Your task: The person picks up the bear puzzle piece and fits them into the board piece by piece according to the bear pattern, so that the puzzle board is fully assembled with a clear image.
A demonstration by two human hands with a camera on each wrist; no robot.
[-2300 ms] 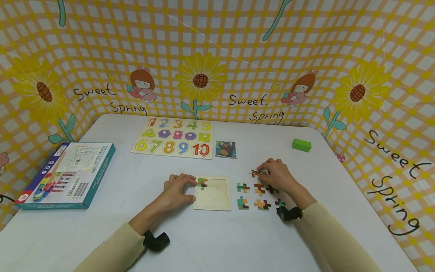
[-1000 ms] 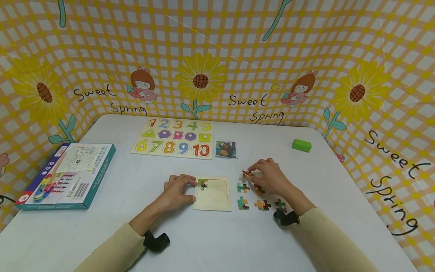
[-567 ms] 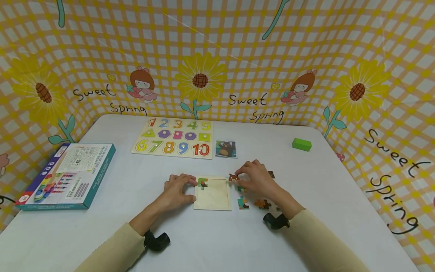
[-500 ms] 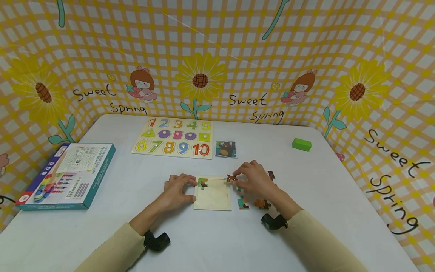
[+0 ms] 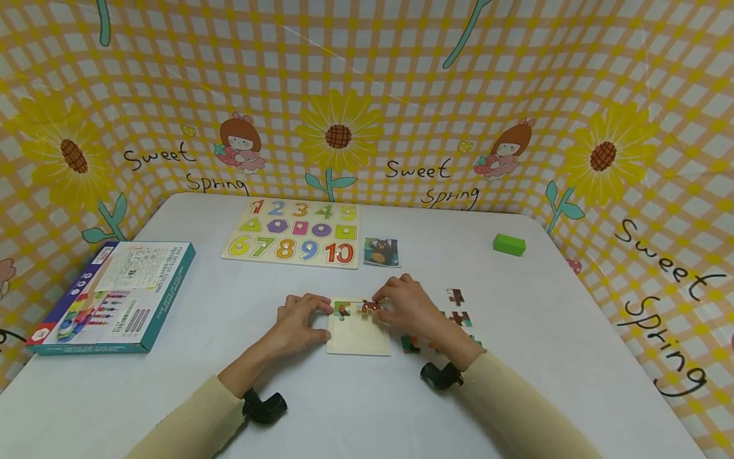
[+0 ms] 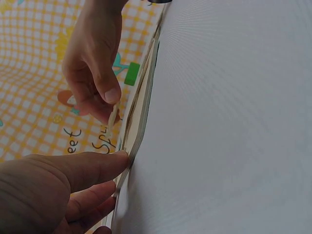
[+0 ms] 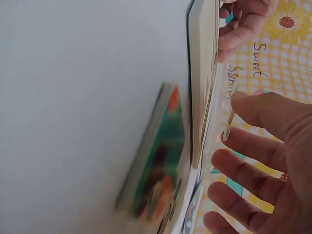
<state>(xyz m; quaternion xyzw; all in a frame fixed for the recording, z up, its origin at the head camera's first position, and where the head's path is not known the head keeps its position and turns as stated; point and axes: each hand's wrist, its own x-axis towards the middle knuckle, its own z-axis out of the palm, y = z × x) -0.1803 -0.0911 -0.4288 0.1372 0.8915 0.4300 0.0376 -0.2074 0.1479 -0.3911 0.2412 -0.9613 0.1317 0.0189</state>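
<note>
My right hand (image 5: 410, 311) pinches a brown bear-face jigsaw piece (image 5: 369, 307) between thumb and forefinger, over the upper right part of the wooden puzzle tray (image 5: 358, 338). In the right wrist view this piece (image 7: 231, 115) is seen nearly edge-on, the other fingers spread apart below it. My left hand (image 5: 296, 324) rests thumb and forefinger against the tray's left edge; the left wrist view shows its straight thumb (image 6: 97, 168) touching the rim. One green and brown piece (image 5: 339, 310) lies in the tray's upper left corner. Whether the held piece touches the tray floor, I cannot tell.
Several loose jigsaw pieces (image 5: 460, 318) lie right of the tray, partly hidden under my right hand and wrist. Behind are a number-and-shape board (image 5: 292, 233) and a bear picture card (image 5: 381, 252). A green block (image 5: 508, 245) sits back right, a flat box (image 5: 115, 296) at left.
My right hand has carried the bear-face piece leftward from the loose pieces to over the tray. My left hand and the tray have stayed in place.
</note>
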